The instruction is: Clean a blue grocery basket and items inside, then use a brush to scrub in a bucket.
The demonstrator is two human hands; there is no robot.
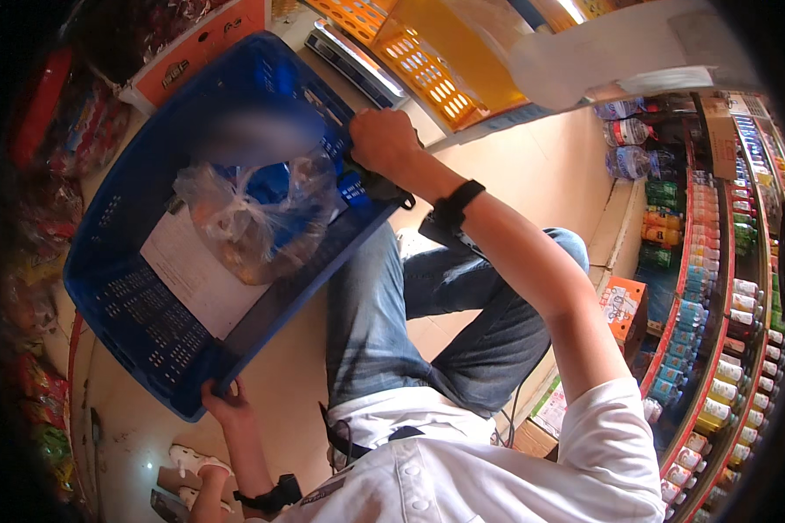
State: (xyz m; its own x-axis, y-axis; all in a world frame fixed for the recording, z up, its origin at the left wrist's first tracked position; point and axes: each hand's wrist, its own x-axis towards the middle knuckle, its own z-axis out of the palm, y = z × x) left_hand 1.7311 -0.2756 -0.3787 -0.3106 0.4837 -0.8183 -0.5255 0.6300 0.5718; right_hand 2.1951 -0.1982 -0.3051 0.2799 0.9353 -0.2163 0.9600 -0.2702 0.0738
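A large blue plastic crate (137, 287) with slotted walls is tilted before me. My right hand (384, 142) is closed on its far right rim, beside a dark object partly hidden below the hand. My left hand (226, 400) grips the rim at the near lower corner, fingers curled over the edge. Inside the crate lie a knotted clear plastic bag (248, 222) with brownish and blue contents and a sheet of printed paper (196, 274), partly under the bag. A blurred patch hides the part above the bag. Both my wrists carry black strapped devices.
Drink shelves (706, 314) line the right side. Packaged snacks (46, 229) fill the left edge. An orange perforated basket (425, 78) and a flat device (356, 62) stand beyond the crate. Another person's feet in white clogs (199, 461) are at lower left. An orange carton (621, 307) sits right.
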